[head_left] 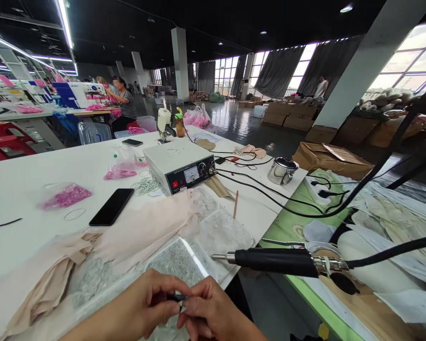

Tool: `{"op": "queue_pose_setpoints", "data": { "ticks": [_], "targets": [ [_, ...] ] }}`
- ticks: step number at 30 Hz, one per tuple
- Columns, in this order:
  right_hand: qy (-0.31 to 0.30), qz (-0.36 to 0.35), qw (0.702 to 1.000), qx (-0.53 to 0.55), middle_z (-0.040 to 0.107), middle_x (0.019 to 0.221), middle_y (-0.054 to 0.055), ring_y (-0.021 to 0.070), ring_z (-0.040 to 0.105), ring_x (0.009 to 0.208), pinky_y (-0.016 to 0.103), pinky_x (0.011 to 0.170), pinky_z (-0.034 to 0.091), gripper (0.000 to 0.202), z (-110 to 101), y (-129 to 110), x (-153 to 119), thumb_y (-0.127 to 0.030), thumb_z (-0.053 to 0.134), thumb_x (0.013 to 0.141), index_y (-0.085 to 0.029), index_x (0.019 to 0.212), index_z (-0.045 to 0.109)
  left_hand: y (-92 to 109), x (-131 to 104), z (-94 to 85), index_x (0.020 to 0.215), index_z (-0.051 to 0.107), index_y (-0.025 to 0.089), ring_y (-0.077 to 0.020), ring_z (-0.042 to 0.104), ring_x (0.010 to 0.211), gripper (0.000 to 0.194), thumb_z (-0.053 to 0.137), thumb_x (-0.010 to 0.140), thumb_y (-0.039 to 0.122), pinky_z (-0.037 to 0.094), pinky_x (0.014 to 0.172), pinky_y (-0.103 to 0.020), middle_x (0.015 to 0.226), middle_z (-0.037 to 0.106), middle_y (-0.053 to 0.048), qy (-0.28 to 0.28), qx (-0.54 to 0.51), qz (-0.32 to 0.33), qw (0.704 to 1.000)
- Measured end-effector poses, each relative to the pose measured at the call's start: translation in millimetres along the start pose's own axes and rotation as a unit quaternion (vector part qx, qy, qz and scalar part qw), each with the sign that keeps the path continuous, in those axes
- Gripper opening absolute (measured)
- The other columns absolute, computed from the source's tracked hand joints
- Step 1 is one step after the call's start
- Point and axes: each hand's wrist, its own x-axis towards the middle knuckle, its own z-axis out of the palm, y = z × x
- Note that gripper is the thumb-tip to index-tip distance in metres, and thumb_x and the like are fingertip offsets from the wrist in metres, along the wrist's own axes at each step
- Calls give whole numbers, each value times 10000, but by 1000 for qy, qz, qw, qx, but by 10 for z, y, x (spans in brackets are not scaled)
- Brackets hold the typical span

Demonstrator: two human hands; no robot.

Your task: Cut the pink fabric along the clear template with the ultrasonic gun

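Observation:
At the bottom middle, my left hand (152, 300) and my right hand (211, 308) meet, fingertips pinched together. Between them is a small dark piece (176, 297), mostly covered by my fingers; its kind is too small to make out. Beneath and beyond my hands lies a clear, scratched plastic sheet (170, 260) at the table edge. Just right of them, a black handheld tool with a metal tip (273, 261) points left, hanging from a thick cable. Beige fabric (138, 227) is spread to the left of my hands.
On the white table (24, 175) stand a metered control box (184, 166) and a lidded metal cup (283, 171). A black phone (111, 207), bags of pink pieces (66, 195) and a pencil (235, 204) lie there. Black cables (270, 193) cross the right side. A person sews farther back.

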Motion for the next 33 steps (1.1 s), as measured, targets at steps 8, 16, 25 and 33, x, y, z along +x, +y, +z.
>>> {"op": "queue_pose_setpoints", "data": {
  "ticks": [8, 16, 25, 33],
  "targets": [
    [144, -191, 947, -213, 512, 444, -20, 74, 428, 440, 222, 478, 319, 564, 31, 11, -46, -640, 630, 833, -162, 535, 620, -322, -4, 224, 883, 514, 192, -36, 379, 366, 582, 667, 787, 745, 231, 367, -151, 624, 562, 49, 68, -144, -17, 987],
    [107, -109, 971, -185, 478, 423, -42, 47, 330, 317, 199, 341, 245, 607, -2, 65, -31, -747, 584, 801, -181, 582, 559, -387, 48, 310, 839, 498, 192, -35, 402, 357, 650, 626, 756, 823, 236, 363, -162, 634, 571, 43, 80, -150, 2, 985],
    [64, -52, 986, -143, 506, 424, -45, 30, 324, 282, 185, 291, 199, 633, -30, 28, -26, -778, 667, 701, -178, 552, 535, -302, 48, 280, 780, 506, 190, -35, 362, 364, 584, 695, 737, 740, 279, 344, -150, 593, 539, 57, 82, -131, -10, 988],
    [48, -34, 990, -125, 504, 417, -55, 19, 321, 281, 187, 308, 197, 588, -52, -12, -53, -695, 719, 730, -143, 562, 608, -298, 45, 305, 762, 543, 191, -45, 357, 352, 509, 688, 740, 679, 276, 323, -159, 574, 535, 53, 96, -121, -7, 988]
  ]
}}
